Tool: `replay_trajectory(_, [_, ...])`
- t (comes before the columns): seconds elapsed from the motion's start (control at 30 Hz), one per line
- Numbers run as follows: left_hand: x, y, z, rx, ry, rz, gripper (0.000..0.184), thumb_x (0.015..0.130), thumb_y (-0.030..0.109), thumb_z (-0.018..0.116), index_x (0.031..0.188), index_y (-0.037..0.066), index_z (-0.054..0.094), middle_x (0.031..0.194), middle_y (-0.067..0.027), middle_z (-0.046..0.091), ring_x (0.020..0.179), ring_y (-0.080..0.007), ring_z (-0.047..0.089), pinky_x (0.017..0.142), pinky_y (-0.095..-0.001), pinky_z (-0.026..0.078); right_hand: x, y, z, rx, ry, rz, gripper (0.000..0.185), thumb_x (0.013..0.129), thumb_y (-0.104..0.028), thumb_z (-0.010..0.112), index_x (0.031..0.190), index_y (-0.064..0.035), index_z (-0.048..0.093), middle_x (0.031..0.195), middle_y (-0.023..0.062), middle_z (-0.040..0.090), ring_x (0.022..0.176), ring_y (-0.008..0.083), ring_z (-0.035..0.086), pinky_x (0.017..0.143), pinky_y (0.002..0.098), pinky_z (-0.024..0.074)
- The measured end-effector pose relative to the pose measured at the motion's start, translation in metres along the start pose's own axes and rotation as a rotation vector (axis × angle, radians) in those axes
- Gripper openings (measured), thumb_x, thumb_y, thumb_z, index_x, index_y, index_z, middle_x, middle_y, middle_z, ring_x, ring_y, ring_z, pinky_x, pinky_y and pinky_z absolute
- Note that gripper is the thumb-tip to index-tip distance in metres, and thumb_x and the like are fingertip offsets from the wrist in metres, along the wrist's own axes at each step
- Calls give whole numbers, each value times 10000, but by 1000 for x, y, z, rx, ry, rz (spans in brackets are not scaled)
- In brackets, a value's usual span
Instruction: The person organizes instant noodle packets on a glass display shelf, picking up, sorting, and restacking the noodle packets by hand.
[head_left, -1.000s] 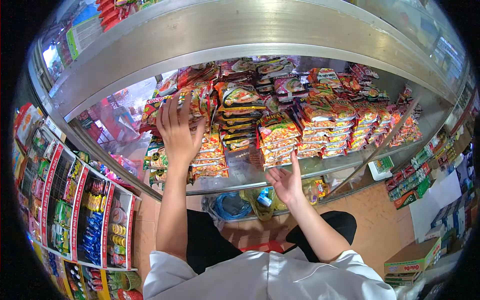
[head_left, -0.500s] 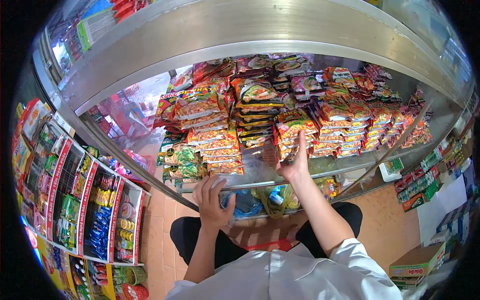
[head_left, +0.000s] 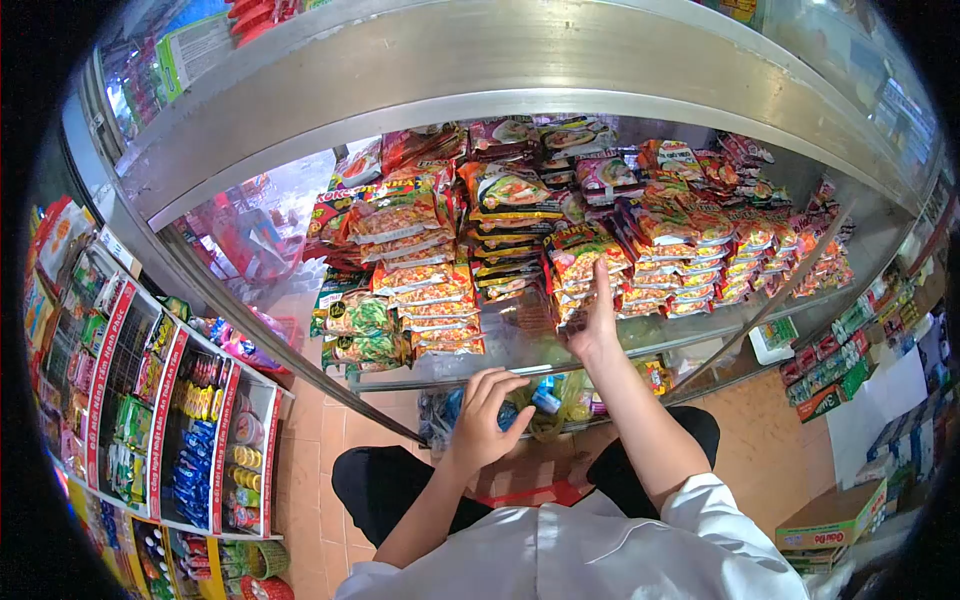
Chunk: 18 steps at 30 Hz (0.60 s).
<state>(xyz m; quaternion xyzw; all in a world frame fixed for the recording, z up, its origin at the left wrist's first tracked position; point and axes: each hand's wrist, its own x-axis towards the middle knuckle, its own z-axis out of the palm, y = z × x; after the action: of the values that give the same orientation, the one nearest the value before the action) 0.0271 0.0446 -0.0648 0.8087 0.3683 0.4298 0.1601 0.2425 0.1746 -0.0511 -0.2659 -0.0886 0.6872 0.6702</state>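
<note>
Inside the glass-fronted display case, several stacks of instant noodle packets line the shelf. My right hand (head_left: 594, 332) is at the front of a red-and-yellow stack of instant noodle packets (head_left: 583, 262); its thumb points up along the front and its other fingers curl at the lower edge, partly hidden. My left hand (head_left: 486, 415) holds nothing, its fingers apart, just below the shelf's front rail (head_left: 425, 381). Left of the right hand stand a taller stack of orange noodle packets (head_left: 440, 305) and green packets (head_left: 360, 315).
A metal frame (head_left: 520, 75) arches across the case above my hands. Plastic bags (head_left: 575, 395) lie on the lower level. A snack rack (head_left: 165, 400) stands at left, and a cardboard box (head_left: 830, 520) is on the floor at right.
My left hand has moved right and slightly nearer my body, away from the shelf's rail. My right hand stays at the same stack. The view has shifted slightly.
</note>
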Motion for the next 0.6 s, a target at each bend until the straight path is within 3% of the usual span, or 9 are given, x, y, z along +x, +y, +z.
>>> replay_trajectory(0.1, [12,-8,13,-186,45,-125,445,911,186,800,1293,30,632,1281,-171,642,1237,-360,597,1071,-440,472,-6,3,-7,20,-64,-15,740,933,-693,659,1437,-154,596,1312,62,707,1145,276,711,970,511,586])
replay_trajectory(0.13, [19,-12,21,-256,85,-180,478,925,205,791,1327,24,608,1294,-175,641,1230,-358,603,1059,-433,478,-6,5,-8,13,-6,-20,754,919,-739,639,1411,-168,607,1304,50,707,1102,248,719,837,451,605])
replay_trajectory(0.23, [44,-37,46,-453,73,-287,559,991,286,744,1436,27,527,1409,-173,600,1317,-309,578,1110,-437,461,-14,2,-16,-148,106,22,773,886,-788,634,1364,-181,620,1309,36,698,1016,209,727,671,364,542])
replay_trajectory(0.27, [52,-41,52,-493,67,-307,562,1015,322,714,1454,33,514,1429,-180,585,1358,-302,551,1132,-446,443,-20,1,-19,-241,135,50,874,835,-843,633,1434,-209,585,1342,89,641,1153,225,620,926,381,504])
replay_trajectory(0.37, [73,-40,63,-506,101,-329,580,1043,365,666,1474,19,492,1432,-207,574,1367,-308,541,1158,-433,416,-39,-12,-27,-376,213,123,947,820,-815,681,1532,-250,416,1494,169,405,1223,296,523,958,482,496])
replay_trajectory(0.43, [83,-40,70,-533,135,-368,578,1060,364,640,1486,8,479,1425,-206,577,1348,-300,551,1151,-425,416,-44,-20,-38,-434,155,200,915,835,-791,684,1517,-241,423,1437,159,452,1218,293,529,959,527,525])
replay_trajectory(0.53, [95,-44,79,-704,136,-425,615,1114,402,527,1566,16,369,1459,-196,552,1339,-267,544,1143,-403,406,-53,-35,-52,-549,89,266,1033,879,-752,671,1605,-141,264,1348,158,495,1229,296,568,906,541,588])
replay_trajectory(0.57, [97,-47,79,-674,57,-482,673,1131,473,444,1610,23,300,1536,-203,482,1407,-267,481,1176,-397,366,-46,-38,-67,-560,145,291,766,944,-710,629,1377,-89,514,1262,125,581,1123,284,650,902,492,598])
replay_trajectory(0.6, [99,-49,81,-661,56,-471,702,1129,519,398,1619,27,292,1586,-183,413,1468,-275,401,1215,-407,294,-48,-41,-71,-714,167,238,747,953,-713,617,1341,-79,542,1230,117,599,1101,273,660,879,463,598])
